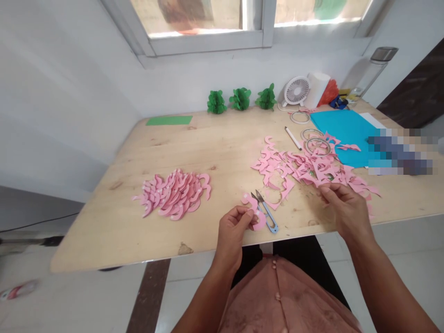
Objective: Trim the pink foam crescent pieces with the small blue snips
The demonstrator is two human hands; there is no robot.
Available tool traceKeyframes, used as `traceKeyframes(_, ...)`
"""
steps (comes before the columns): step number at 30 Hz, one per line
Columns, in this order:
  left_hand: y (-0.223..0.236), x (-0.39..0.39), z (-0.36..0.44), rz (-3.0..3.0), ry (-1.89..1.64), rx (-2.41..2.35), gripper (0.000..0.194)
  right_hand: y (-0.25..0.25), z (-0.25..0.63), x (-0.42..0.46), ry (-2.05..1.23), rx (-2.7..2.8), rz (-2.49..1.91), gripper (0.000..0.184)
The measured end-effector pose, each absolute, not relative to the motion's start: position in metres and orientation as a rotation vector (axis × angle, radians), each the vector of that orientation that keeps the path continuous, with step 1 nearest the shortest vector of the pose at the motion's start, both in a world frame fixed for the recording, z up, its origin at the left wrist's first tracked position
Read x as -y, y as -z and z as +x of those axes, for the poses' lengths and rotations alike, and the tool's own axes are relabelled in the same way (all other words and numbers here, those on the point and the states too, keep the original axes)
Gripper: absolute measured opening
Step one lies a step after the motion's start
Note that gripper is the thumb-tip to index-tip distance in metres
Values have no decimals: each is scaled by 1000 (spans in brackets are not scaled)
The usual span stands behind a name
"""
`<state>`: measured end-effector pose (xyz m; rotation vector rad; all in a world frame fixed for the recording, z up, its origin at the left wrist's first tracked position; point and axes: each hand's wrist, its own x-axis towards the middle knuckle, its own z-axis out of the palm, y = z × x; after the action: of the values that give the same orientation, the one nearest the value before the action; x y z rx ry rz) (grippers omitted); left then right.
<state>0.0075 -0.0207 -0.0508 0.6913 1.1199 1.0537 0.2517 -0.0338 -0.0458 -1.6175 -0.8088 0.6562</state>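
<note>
My left hand pinches a curvy pink paper cutout with whitish patches between thumb and fingers, near the table's front edge. Just right of it, thread snips with pale blue handles lie on the wood, blades pointing away. My right hand hovers at the near side of a heap of pink paper scraps. Its thumb and forefinger are pressed together; whatever lies between them I cannot make out. To the left, similar curved pink cutouts are heaped together.
Rolls of tape and a white marker lie around the scraps. Blue sheets are at the right. Three green paper ornaments, a small fan and a glass bottle stand along the back; a green strip lies back left.
</note>
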Motion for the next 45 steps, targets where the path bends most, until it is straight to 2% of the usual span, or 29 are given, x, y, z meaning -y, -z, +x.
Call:
traceKeyframes(6, 51, 21, 7, 697, -1050, -1133, 17, 51, 277, 36, -272, 1080, -1908, 27)
traceKeyframes(16, 49, 20, 8, 691, -1048, -1144, 18, 53, 286, 34, 73, 1306, -2152, 27)
traceKeyframes(20, 49, 20, 7, 688, -1048, -1135, 18, 58, 290, 34, 130, 1388, -2087, 20)
traceKeyframes(25, 50, 20, 7, 688, -1040, -1131, 19, 68, 288, 25, 302, 1654, -2031, 27)
traceKeyframes(29, 51, 20, 6, 673, -1046, -1113, 17, 71, 291, 15, 371, 1832, -2084, 25)
traceKeyframes(35, 53, 20, 6, 665, -1063, -1112, 18, 64, 309, 9, 587, 1705, -2173, 22)
traceKeyframes(39, 53, 20, 6, 671, -1056, -1108, 18, 62, 283, 8, 517, 1798, -1994, 23)
traceKeyframes(42, 52, 19, 6, 664, -1052, -1107, 18, 61, 248, 6, 230, 2128, -1668, 23)
traceKeyframes(45, 51, 20, 4, 649, -1055, -1098, 17, 59, 227, 3, 154, 2310, -1525, 25)
